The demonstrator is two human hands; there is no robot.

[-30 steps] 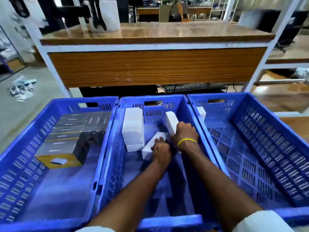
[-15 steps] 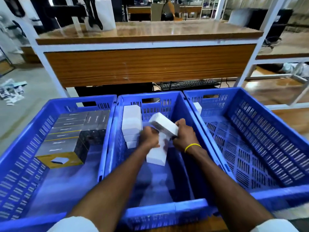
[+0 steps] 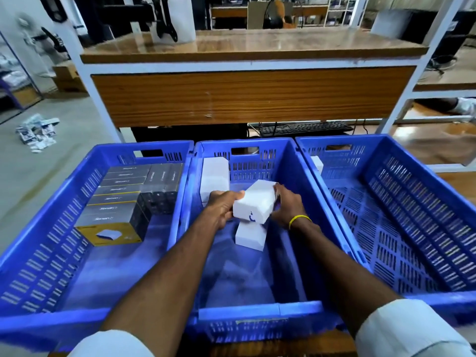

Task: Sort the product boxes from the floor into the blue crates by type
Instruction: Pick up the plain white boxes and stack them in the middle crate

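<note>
Three blue crates stand side by side on the floor before a wooden desk (image 3: pixel 252 96): left crate (image 3: pixel 46 228), middle crate (image 3: pixel 260 315), right crate (image 3: pixel 412 202). Left crate: a block of dark grey boxes (image 3: pixel 121 197) packed against the far wall, seven labelled tops countable in the near column, more behind them, exact total unclear; one yellow-fronted box face (image 3: pixel 108 234) at the near end of the block. Middle crate: a stack of white boxes (image 3: pixel 214 176) in the far left corner, count uncertain as the lower ones are hidden by a hand; one white box lying on the crate floor (image 3: pixel 250 237); one white box held above it (image 3: pixel 255 204), tilted, a small blue mark on its near end. Right crate: one white box (image 3: pixel 317 163) at the far left corner, partly hidden by the rim. Hands, two: left hand (image 3: pixel 221 210) clasped on the held box's left side, fingers wrapped over its edge; right hand (image 3: pixel 286 204), a yellow band (image 3: pixel 300 219) at the wrist, gripping the same box's right side. One black keyboard (image 3: pixel 306 128) under the desk. Scattered packets (image 3: pixel 37 132) on the floor, far left.
</note>
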